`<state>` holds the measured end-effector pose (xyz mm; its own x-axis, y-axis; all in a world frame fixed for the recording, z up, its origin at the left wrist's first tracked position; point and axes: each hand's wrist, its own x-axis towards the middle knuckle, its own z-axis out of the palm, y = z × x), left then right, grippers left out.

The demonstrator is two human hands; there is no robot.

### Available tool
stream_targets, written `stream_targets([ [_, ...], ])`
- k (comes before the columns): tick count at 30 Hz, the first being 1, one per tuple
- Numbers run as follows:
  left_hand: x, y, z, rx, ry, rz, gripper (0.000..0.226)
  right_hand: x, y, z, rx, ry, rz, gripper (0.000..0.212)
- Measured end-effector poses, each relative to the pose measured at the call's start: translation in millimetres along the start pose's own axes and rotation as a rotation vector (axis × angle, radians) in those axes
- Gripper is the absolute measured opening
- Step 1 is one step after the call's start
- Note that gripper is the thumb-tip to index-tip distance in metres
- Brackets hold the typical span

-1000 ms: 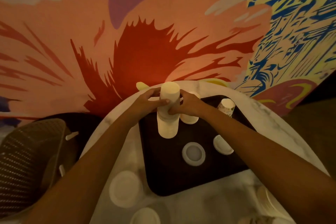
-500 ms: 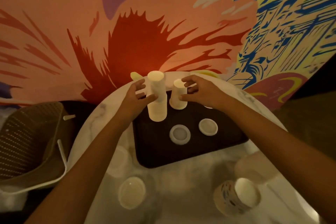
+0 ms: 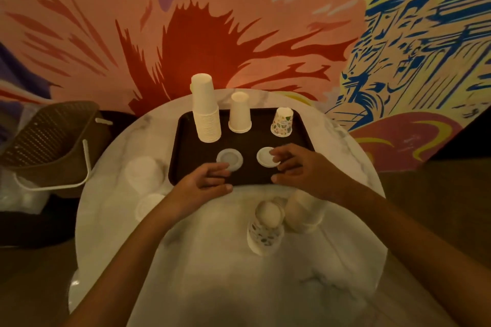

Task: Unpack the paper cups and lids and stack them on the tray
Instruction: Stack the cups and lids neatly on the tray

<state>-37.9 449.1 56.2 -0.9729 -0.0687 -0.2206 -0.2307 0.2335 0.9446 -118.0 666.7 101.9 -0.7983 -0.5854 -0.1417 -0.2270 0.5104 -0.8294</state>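
Observation:
A dark tray [image 3: 186, 167] lies on the round white table [image 3: 239, 287]. On its far side stand a tall stack of plain cups [image 3: 206, 109] upside down, a short plain cup stack [image 3: 239, 113] and a patterned cup [image 3: 282, 122]. Two lids lie nearer: a clear lid [image 3: 229, 158] and a white lid [image 3: 265, 157]. My left hand [image 3: 204, 183] hovers over the tray's near edge, fingers loosely curled, holding nothing. My right hand [image 3: 300, 167] is spread low over the tray, its fingertips at the white lid.
Nearer me on the table are a wrapped stack of patterned cups [image 3: 264, 231] and a stack of lids [image 3: 305, 212]. More lid stacks [image 3: 143, 172] lie blurred at the left. A brown basket [image 3: 53, 141] stands off the table's left. A painted wall rises behind.
Both hands let go of the cup stacks and drew back toward me to the tray's near side. The view tilted down, showing more of the table.

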Motion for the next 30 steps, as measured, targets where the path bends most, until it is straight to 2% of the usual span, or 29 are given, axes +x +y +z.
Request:
stream_targets([
  [4, -18, -22, 24, 0.019, -0.031, -0.056, 0.043, -25, 20, 17, -0.026, -0.065, 0.013, 0.055],
  [9, -17, -33, 49, 0.069, -0.118, -0.082, 0.061, -40, 48, 46, -0.011, -0.104, 0.117, 0.068],
  [13, -8, -37, 62, 0.120, -0.142, -0.079, 0.069, -36, 58, 69, -0.004, -0.051, 0.047, 0.065],
  [16, -3, -38, 66, 0.130, -0.161, -0.055, 0.067, -26, 64, 77, -0.039, -0.053, 0.035, 0.057],
  [19, 1, -40, 63, 0.140, -0.160, -0.047, 0.063, -22, 71, 84, -0.054, -0.004, 0.061, 0.061],
  [24, 5, -38, 53, 0.143, -0.186, 0.007, 0.057, -24, 70, 91, 0.103, 0.097, 0.074, 0.063],
  [30, 5, -21, 37, 0.165, -0.214, 0.107, 0.054, -29, 43, 84, 0.139, 0.177, 0.051, 0.065],
])
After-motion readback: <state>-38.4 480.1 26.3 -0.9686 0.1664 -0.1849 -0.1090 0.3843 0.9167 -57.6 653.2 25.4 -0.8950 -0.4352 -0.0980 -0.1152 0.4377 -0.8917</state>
